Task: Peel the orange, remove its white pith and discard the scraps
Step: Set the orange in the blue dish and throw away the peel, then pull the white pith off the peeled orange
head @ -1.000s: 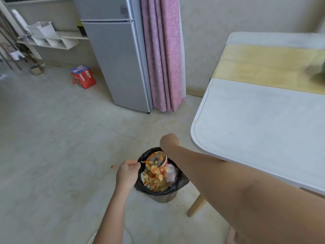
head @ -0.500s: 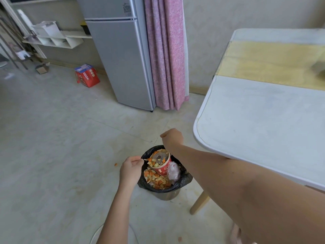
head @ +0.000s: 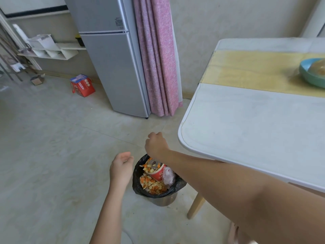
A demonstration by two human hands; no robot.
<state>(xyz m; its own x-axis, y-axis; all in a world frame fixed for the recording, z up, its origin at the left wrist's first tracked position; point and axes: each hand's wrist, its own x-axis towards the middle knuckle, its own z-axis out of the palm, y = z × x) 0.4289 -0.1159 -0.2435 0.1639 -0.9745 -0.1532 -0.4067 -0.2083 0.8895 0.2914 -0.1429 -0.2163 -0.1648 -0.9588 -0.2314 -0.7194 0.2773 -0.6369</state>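
Observation:
A small metal bin [head: 164, 202] lined with a black bag stands on the floor by the table's corner. Orange peel scraps [head: 152, 186] fill it, and a red paper cup [head: 158, 174] with more scraps lies tilted on top beside a crumpled clear bag. My right hand [head: 155, 144] hovers just over the bin's far rim with its fingers curled under and the palm hidden. My left hand [head: 121, 166] hangs left of the bin, fingers loosely bent, nothing seen in it. No whole orange shows.
The white table [head: 246, 138] with a yellow runner juts in from the right, its wooden leg [head: 195, 206] beside the bin. A teal plate [head: 306, 74] sits at its far right edge. A grey fridge [head: 114, 67], pink curtain [head: 158, 59] and red box [head: 81, 85] stand beyond.
My left hand has let go of the thin thing it held at the cup and drawn back left. The cup now lies in the bin. My right hand rose slightly.

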